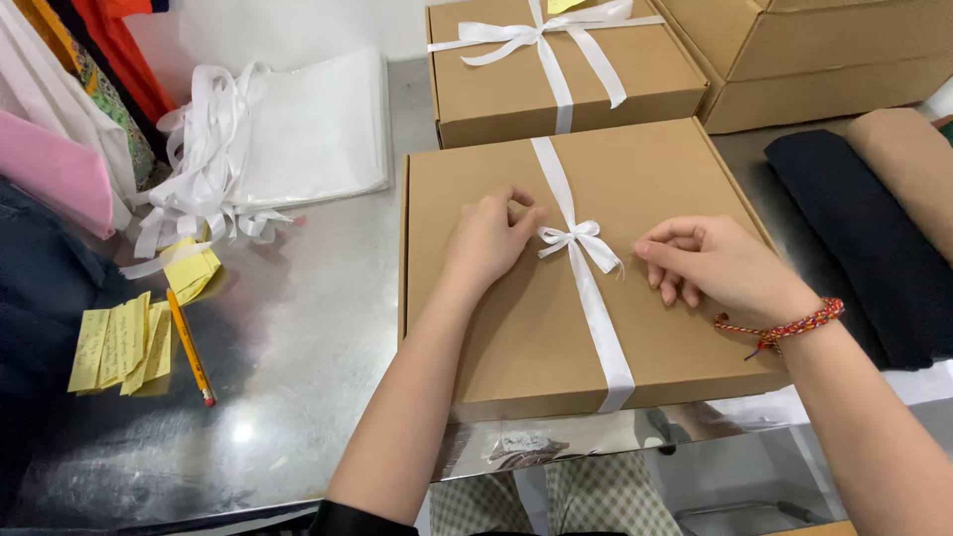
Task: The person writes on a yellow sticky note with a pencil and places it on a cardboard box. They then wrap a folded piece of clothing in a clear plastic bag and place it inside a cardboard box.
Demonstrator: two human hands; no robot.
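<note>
Both hands rest on the brown box (516, 328): left hand (488, 238) pinches the white bow (579, 241) to steady it, right hand (720, 268) loosely curled, empty.

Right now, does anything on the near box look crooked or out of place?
Little stands out. The white ribbon runs slightly slanted across the near brown box, and its small bow sits between the left hand and right hand.
</note>
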